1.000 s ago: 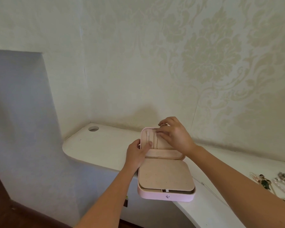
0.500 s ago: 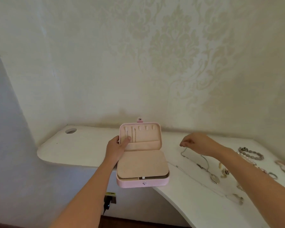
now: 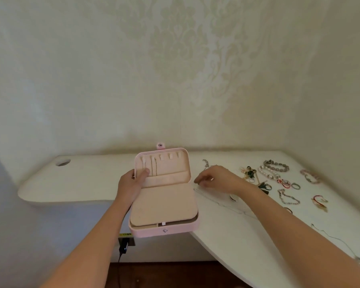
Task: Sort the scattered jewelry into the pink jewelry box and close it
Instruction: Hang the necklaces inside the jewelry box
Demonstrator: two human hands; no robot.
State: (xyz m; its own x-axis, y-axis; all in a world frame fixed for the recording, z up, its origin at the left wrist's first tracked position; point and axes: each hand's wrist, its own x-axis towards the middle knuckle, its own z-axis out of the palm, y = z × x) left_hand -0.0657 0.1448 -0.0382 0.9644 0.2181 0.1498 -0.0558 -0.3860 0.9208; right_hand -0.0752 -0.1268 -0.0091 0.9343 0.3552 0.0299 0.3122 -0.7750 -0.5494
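Two hands at the open pink jewelry box [image 3: 164, 206]: left hand [image 3: 131, 183] grips its lid edge, thumb inside. Right hand [image 3: 216, 179] just right of the box, fingers [image 3: 199, 180] curled over a thin chain [image 3: 222, 204]; grip indeterminate.

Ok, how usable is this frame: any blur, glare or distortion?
Head view: soft, even light, no glare; the right hand is slightly motion-blurred; wide-angle bends the shelf edge; the thin chain near the box barely shows against white.
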